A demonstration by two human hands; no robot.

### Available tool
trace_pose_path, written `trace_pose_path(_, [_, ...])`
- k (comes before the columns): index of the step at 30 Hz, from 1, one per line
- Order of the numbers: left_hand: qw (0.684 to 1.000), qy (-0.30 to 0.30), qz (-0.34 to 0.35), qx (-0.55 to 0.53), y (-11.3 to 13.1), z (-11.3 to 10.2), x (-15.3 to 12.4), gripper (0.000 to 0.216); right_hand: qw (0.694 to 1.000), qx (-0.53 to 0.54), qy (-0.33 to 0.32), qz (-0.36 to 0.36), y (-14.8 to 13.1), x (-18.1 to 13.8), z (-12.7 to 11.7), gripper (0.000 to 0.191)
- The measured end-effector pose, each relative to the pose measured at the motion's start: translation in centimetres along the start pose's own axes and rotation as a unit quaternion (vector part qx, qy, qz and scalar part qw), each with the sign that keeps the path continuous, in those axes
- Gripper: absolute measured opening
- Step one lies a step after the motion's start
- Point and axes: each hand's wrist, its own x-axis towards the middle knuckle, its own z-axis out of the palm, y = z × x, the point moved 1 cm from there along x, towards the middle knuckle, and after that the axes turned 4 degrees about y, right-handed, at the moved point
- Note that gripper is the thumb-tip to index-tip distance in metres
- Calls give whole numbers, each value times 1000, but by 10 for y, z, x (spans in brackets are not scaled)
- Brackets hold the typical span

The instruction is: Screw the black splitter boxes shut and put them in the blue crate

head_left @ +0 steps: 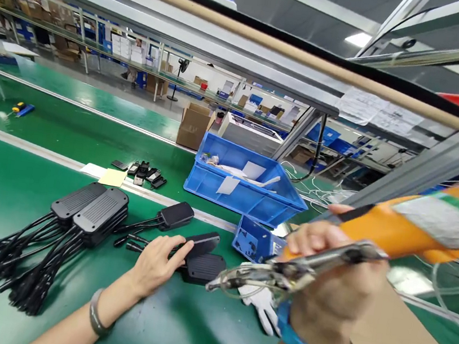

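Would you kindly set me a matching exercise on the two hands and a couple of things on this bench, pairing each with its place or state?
Column one:
1. left hand
2. right hand
3. white glove
4. large blue bin

Column two:
A. gripping the orange tool
B. lying on the green bench beside the right wrist
C. resting, fingers out, on a black unit
D. farthest back of the four, white sheets inside

Pairs: 1-C, 2-A, 3-B, 4-D.
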Motion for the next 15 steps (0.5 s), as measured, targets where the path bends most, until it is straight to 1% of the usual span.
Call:
trace_pose_path(1, [999,24,27,25,-2,-7,4,49,1000,-4,4,5,-8,5,-3,19])
trace_pose_path(3, [995,52,72,39,-3,-18,10,44,1000,-14,4,21,-17,11,-8,13])
trace_pose_path(6, [989,76,122,28,-1,-26,13,38,999,-40,-4,22,-16,15,-14,18])
trace_pose_path(9, [986,88,137,18,3,-23,11,36,998,-65,-18,7,-8,16,-17,27])
trace_pose_path(15, [989,75,129,20,6,-20,10,36,996,-83,-41,3,1,18,-16,25])
